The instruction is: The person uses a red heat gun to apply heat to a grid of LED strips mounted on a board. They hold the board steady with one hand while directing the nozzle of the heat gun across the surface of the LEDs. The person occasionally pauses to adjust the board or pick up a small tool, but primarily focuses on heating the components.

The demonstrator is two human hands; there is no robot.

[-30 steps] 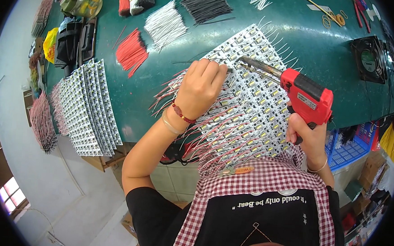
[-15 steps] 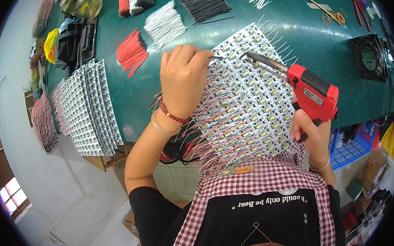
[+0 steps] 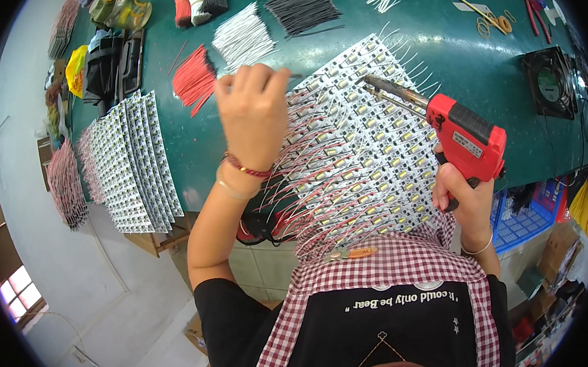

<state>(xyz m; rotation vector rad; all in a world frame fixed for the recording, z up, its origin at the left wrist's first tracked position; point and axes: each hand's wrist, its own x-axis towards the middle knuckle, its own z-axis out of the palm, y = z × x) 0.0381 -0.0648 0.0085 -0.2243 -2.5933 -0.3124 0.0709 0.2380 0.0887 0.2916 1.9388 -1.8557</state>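
My right hand grips a red soldering gun by its handle. Its metal tip reaches left over a panel of white LED circuit boards that lies slanted at the table edge, against the apron. Red and white wires fan out along the panel's left side, and white ones stick out at its upper right. My left hand is closed in the air beside the panel's upper left. A thin dark thing, partly hidden and blurred, pokes from its fingertips.
Bundles of red wires, white wires and black wires lie at the back of the green table. Stacked LED panels overhang at left. A black fan stands right, and a blue crate sits below.
My left hand has moved left, away from the panel's upper edge, with the thin dark thing still at its fingertips. The soldering gun has barely moved.
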